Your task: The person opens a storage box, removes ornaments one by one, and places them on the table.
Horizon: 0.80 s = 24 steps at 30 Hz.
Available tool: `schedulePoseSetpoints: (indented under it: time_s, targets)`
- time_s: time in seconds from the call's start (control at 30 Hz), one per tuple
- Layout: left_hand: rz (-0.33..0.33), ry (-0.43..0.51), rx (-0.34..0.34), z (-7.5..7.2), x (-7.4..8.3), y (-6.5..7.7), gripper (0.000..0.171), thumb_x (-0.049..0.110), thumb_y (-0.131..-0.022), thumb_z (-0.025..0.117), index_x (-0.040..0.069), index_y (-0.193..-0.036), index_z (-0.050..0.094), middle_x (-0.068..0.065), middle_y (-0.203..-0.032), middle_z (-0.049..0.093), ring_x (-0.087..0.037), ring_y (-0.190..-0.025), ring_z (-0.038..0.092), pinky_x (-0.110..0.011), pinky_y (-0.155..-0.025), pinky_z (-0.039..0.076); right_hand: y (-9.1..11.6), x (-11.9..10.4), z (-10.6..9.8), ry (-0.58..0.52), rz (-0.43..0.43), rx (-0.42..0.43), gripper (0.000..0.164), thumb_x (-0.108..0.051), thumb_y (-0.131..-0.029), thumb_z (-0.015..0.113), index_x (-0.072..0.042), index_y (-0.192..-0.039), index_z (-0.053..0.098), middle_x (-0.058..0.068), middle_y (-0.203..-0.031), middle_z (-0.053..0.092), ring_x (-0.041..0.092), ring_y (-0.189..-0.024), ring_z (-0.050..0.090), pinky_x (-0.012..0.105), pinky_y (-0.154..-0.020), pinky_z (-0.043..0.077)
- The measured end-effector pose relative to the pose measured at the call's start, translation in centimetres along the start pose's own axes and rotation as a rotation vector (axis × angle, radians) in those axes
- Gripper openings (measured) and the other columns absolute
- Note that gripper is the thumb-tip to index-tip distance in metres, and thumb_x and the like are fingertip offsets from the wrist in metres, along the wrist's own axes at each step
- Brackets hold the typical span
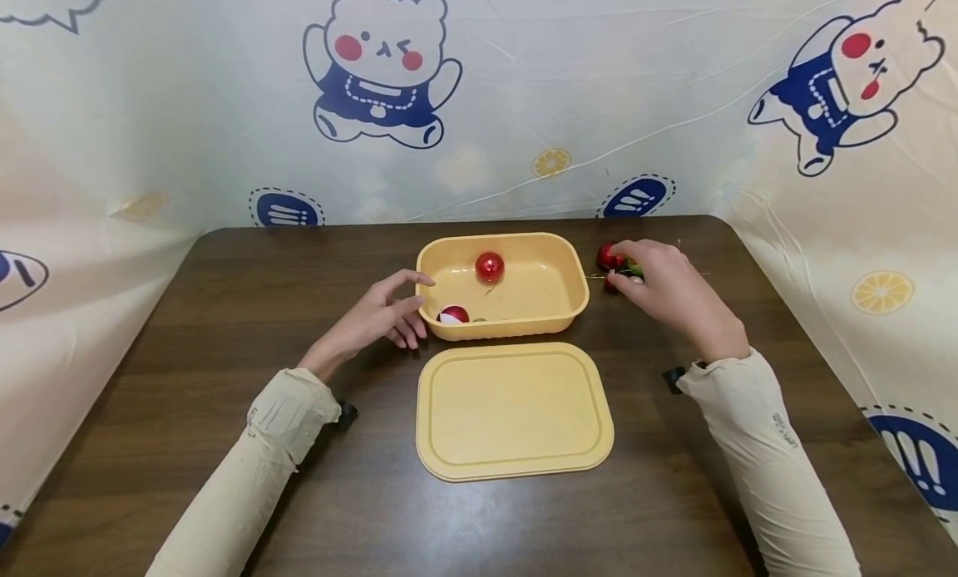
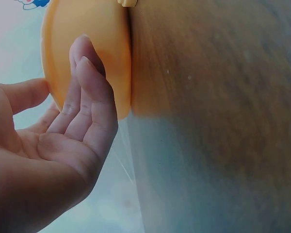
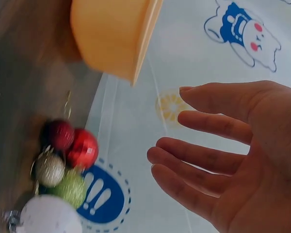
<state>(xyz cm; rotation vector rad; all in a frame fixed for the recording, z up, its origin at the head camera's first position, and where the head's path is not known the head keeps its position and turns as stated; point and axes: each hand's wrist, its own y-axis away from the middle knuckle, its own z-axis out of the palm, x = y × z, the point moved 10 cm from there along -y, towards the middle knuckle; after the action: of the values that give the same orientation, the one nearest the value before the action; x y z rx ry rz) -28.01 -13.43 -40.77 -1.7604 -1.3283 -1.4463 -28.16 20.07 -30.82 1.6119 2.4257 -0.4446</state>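
A yellow plastic box holds a shiny red bauble and a red-and-white bauble. My left hand is at the box's left end, its fingertips right at the rim and its fingers loosely bent. Over the table to the right of the box, my right hand reaches above a cluster of Christmas baubles. The right wrist view shows its fingers spread and holding nothing. Beside that hand lie a red bauble, a dark red one, a champagne one, a green one and a larger white one.
A flat yellow lid lies on the dark wooden table, just in front of the box. Cloth printed with cartoon bears hangs behind the table and along both sides.
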Motion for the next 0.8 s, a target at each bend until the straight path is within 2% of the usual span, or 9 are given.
schedulePoseSetpoints:
  time_s: [0.17, 0.27, 0.43, 0.8]
  targets:
    - [-0.006, -0.002, 0.0, -0.1, -0.2, 0.0, 0.033, 0.021, -0.106, 0.048, 0.017, -0.139, 0.044, -0.022, -0.082, 0.069, -0.04, -0.066, 0.067, -0.043, -0.059, 0.059, -1.0, -2.8, 0.5, -0.02, -0.105, 0.038, 0.03, -0.013, -0.092, 0.071, 0.001, -0.118, 0.066, 0.016, -0.106, 0.068, 0.029, -0.09, 0.062, 0.045, -0.083, 0.055]
    - [-0.007, -0.004, 0.0, 0.0, -0.1, 0.1, 0.034, 0.021, -0.106, 0.048, 0.017, -0.14, 0.044, -0.021, -0.082, 0.069, -0.04, -0.066, 0.067, -0.042, -0.059, 0.059, -1.5, -3.9, 1.0, -0.036, -0.135, 0.032, 0.033, -0.012, -0.092, 0.07, 0.002, -0.121, 0.065, 0.017, -0.11, 0.068, 0.03, -0.093, 0.062, 0.045, -0.084, 0.053]
    - [-0.001, 0.001, -0.002, 0.1, 0.1, 0.1, 0.033, 0.02, -0.106, 0.048, 0.017, -0.139, 0.044, -0.021, -0.082, 0.069, -0.041, -0.066, 0.067, -0.042, -0.059, 0.059, -2.1, -4.9, 1.9, -0.047, -0.125, -0.006, 0.035, -0.014, -0.094, 0.069, 0.002, -0.125, 0.063, 0.019, -0.122, 0.065, 0.034, -0.112, 0.061, 0.049, -0.097, 0.05]
    - [0.009, 0.005, -0.008, 0.0, 0.2, 0.1, 0.035, 0.019, -0.106, 0.048, 0.013, -0.141, 0.043, -0.021, -0.08, 0.069, -0.038, -0.063, 0.067, -0.042, -0.057, 0.059, -3.1, -6.8, 3.5, -0.032, -0.096, -0.067, 0.038, -0.021, -0.095, 0.068, -0.002, -0.127, 0.063, 0.016, -0.124, 0.065, 0.032, -0.111, 0.063, 0.048, -0.097, 0.051]
